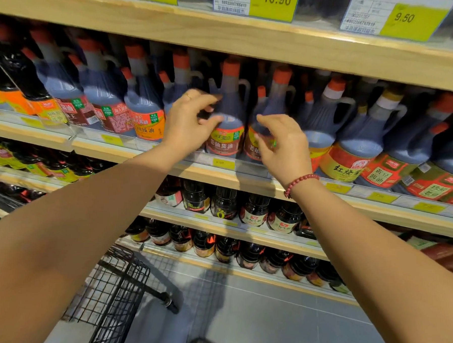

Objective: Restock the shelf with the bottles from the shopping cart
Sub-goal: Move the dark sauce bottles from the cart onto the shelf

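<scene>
Both my hands reach up to the middle shelf [220, 175] of dark sauce bottles. My left hand [188, 119] hovers with fingers spread and curled beside a large handled bottle with an orange cap and red label [226, 124], holding nothing. My right hand [282, 145], a bead bracelet on its wrist, is in front of the neighbouring red-labelled bottle [260, 115], fingers apart; contact with it is unclear. Both bottles stand upright on the shelf. The black wire shopping cart [119, 283] is below left, and I see no bottles in its visible part.
More handled bottles [353, 141] fill the same shelf left and right. Smaller dark bottles [254, 212] line the two lower shelves. The wooden shelf above [227, 37] carries yellow price tags [277, 1]. Grey tiled floor [265, 317] lies below.
</scene>
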A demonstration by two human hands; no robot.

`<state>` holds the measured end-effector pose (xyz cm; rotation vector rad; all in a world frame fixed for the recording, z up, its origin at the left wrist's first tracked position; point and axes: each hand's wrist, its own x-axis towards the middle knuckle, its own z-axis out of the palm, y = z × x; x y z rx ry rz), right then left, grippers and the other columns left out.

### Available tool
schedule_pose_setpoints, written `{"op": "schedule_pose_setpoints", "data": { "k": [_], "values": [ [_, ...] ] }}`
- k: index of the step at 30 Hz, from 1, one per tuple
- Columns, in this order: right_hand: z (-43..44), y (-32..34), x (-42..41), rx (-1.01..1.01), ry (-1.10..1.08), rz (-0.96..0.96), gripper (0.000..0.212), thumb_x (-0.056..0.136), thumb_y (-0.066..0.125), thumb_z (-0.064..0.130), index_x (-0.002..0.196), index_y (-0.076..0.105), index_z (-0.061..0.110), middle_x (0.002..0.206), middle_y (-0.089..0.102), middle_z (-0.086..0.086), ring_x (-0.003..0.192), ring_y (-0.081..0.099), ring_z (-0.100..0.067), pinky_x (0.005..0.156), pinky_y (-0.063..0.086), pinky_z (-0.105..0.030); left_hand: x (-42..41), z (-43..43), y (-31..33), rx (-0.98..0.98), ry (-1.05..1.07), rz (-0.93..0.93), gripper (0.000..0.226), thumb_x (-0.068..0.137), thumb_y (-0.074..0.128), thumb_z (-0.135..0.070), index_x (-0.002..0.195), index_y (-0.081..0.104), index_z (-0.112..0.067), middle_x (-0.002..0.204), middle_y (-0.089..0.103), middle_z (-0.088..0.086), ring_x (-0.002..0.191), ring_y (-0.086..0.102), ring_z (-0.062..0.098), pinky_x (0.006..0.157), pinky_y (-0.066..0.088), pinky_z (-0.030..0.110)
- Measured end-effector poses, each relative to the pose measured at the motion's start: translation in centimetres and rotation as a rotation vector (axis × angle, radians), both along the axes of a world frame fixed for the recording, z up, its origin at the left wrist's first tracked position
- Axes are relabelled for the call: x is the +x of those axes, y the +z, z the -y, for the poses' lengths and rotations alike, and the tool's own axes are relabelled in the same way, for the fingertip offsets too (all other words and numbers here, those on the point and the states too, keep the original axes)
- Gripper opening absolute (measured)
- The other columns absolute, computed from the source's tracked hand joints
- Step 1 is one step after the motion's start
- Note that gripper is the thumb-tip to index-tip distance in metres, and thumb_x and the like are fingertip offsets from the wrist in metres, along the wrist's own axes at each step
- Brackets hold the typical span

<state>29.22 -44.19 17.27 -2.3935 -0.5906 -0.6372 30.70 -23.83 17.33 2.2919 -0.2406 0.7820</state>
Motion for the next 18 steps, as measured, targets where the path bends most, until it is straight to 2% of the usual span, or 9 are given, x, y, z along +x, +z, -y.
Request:
{"op": "schedule_pose_setpoints", "data": {
  "k": [2, 5, 6, 9, 12, 15, 18],
  "values": [
    [-1.7, 0.4, 0.2, -0.005, 0.042, -0.113, 0.042, 0.083, 0.065, 0.016, 0.124, 0.058, 0.008, 0.120, 0.061, -0.010, 0.114, 0.055, -0.025, 0.099, 0.045, -0.037, -0.2, -1.2, 0.3, 0.044, 0.073, -0.016, 0.040, 0.076, 0.074, -0.020, 0.114, 0.066, -0.008, 0.097, 0.063, 0.014, 0.089, 0.060, 0.020, 0.067, 0.042, 0.008],
    [-3.9, 0.7, 0.8, -0.037, 0.057, -0.243, 0.053, 0.084, 0.067, 0.021, 0.133, 0.049, 0.012, 0.134, 0.052, -0.010, 0.126, 0.045, -0.023, 0.107, 0.036, -0.033, -0.1, -1.7, 0.6, 0.092, 0.105, -0.101, 0.050, 0.077, 0.075, -0.024, 0.122, 0.061, -0.008, 0.110, 0.063, 0.015, 0.105, 0.058, 0.027, 0.085, 0.040, 0.022],
    [-4.4, 0.7, 1.0, -0.058, 0.052, -0.260, 0.056, 0.084, 0.066, 0.021, 0.135, 0.047, 0.013, 0.136, 0.049, -0.012, 0.129, 0.041, -0.025, 0.108, 0.032, -0.033, -0.2, -1.7, 0.6, 0.085, 0.097, -0.111, 0.050, 0.077, 0.075, -0.024, 0.123, 0.061, -0.007, 0.112, 0.063, 0.016, 0.106, 0.058, 0.028, 0.085, 0.041, 0.023],
    [-5.3, 0.4, 1.2, -0.097, 0.013, -0.284, 0.058, 0.084, 0.065, 0.019, 0.138, 0.043, 0.017, 0.141, 0.041, -0.016, 0.132, 0.033, -0.029, 0.109, 0.026, -0.032, -0.1, -1.6, 0.2, 0.042, 0.047, -0.119, 0.051, 0.077, 0.075, -0.020, 0.124, 0.060, -0.006, 0.111, 0.064, 0.016, 0.103, 0.061, 0.025, 0.080, 0.042, 0.016],
    [-5.8, 0.0, 1.0, -0.091, -0.010, -0.254, 0.057, 0.086, 0.063, 0.018, 0.139, 0.041, 0.019, 0.146, 0.037, -0.015, 0.133, 0.031, -0.029, 0.108, 0.026, -0.031, 0.2, -1.3, -0.4, -0.053, -0.039, -0.171, 0.063, 0.077, 0.076, -0.017, 0.133, 0.051, -0.009, 0.114, 0.063, 0.013, 0.101, 0.060, 0.018, 0.088, 0.051, 0.024],
    [-6.0, -0.1, 1.1, -0.097, -0.034, -0.231, 0.055, 0.087, 0.063, 0.019, 0.138, 0.043, 0.020, 0.145, 0.039, -0.014, 0.130, 0.034, -0.029, 0.107, 0.027, -0.030, 0.5, -1.1, -0.7, -0.099, -0.078, -0.194, 0.073, 0.076, 0.076, -0.012, 0.140, 0.041, -0.012, 0.117, 0.061, 0.011, 0.103, 0.055, 0.011, 0.088, 0.045, 0.012],
    [-6.1, 0.1, 1.3, -0.090, -0.057, -0.232, 0.052, 0.087, 0.063, 0.021, 0.136, 0.046, 0.020, 0.140, 0.046, -0.014, 0.126, 0.038, -0.029, 0.104, 0.029, -0.029, 0.6, -1.3, -0.8, -0.118, -0.102, -0.201, 0.071, 0.077, 0.075, -0.010, 0.140, 0.042, -0.011, 0.115, 0.060, 0.011, 0.104, 0.055, 0.012, 0.086, 0.043, 0.005]
  ]
}}
